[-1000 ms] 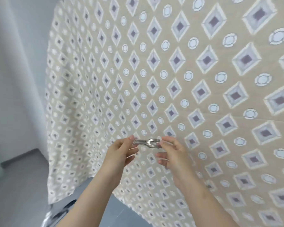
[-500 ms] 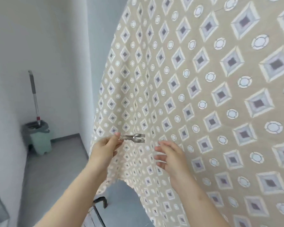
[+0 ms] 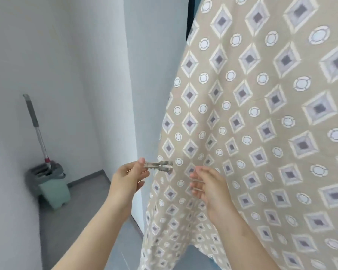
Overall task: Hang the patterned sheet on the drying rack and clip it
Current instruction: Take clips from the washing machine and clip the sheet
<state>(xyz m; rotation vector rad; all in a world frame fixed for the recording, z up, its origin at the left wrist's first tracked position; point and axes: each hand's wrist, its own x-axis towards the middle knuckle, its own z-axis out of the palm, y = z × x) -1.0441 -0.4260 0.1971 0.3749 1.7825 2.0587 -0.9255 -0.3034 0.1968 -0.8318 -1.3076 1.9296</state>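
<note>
Your left hand (image 3: 128, 179) and right hand (image 3: 209, 185) are both bare. Your left forearm (image 3: 98, 230) and right forearm (image 3: 246, 240) are uncovered too, right down to the near edge of view. Your left thumbnail (image 3: 142, 160) looks short and plain. Your right fingers (image 3: 198, 181) are blurred.

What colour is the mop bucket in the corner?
Pale green with a grey top, shown in the head view.

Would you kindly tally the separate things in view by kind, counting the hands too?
patterned sheet: 1
metal clip: 1
mop: 1
mop bucket: 1
hands, left hand and right hand: 2
Total: 6
</note>
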